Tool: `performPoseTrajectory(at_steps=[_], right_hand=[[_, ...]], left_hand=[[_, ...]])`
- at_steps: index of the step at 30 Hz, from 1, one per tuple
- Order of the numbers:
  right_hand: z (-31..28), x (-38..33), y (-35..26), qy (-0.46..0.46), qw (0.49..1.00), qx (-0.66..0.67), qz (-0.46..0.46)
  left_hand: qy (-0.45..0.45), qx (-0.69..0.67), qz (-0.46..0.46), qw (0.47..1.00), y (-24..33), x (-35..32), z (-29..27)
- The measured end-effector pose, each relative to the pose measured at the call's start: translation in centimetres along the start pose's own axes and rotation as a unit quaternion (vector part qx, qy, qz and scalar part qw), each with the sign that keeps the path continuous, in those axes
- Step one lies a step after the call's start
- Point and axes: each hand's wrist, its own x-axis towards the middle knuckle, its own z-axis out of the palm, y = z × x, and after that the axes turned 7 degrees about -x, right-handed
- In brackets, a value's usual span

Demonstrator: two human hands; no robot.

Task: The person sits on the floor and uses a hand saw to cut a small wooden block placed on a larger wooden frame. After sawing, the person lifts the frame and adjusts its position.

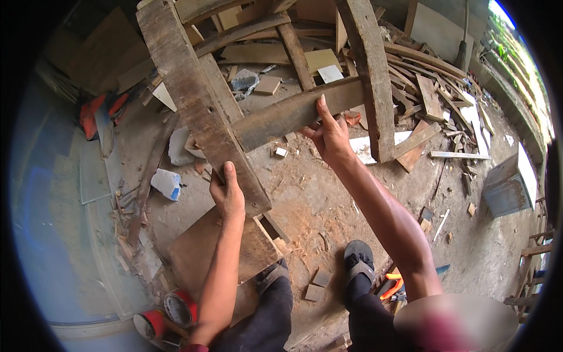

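Note:
An old wooden frame (199, 108), perhaps part of a chair, is raised in front of me. It has a broad straight leg at the left, a curved leg (373, 82) at the right and a crossbar (270, 120) joining them. Near the lower end of the left leg, my left hand (227, 192) is closed around its edge, thumb on the upper face. My right hand (333, 136) grips the crossbar near the curved leg, its thumb over the front and its other fingers partly hidden behind. The frame's far end runs out of view at the top.
Below the frame stands a wooden box (217, 246) beside my foot. Scrap wood (431, 97) is heaped at the far right. Broken concrete (167, 183) lies left, two red cans (180, 307) lower left, an orange-handled tool (394, 284) by my right foot, a grey cabinet (509, 186) right.

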Motion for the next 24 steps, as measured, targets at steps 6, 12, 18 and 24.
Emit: performPoseTrajectory(at_steps=[6, 12, 18, 24], right_hand=[[0.7, 0.9, 0.5, 0.06, 0.998, 0.017, 0.013], [-0.3, 0.7, 0.3, 0.006, 1.0, -0.014, 0.006], [-0.5, 0.1, 0.5, -0.022, 0.999, -0.041, 0.005], [-0.5, -0.5, 0.1, 0.017, 0.997, -0.075, 0.006]], left_hand=[[0.005, 0.008, 0.017, 1.0, -0.1, -0.2, 0.1], [-0.035, -0.047, 0.049, 0.997, -0.2, 0.0, 0.1], [-0.113, -0.109, -0.069, 0.985, 0.4, 2.3, -3.2], [-0.071, -0.067, -0.051, 0.994, 3.7, 4.1, 0.3]])
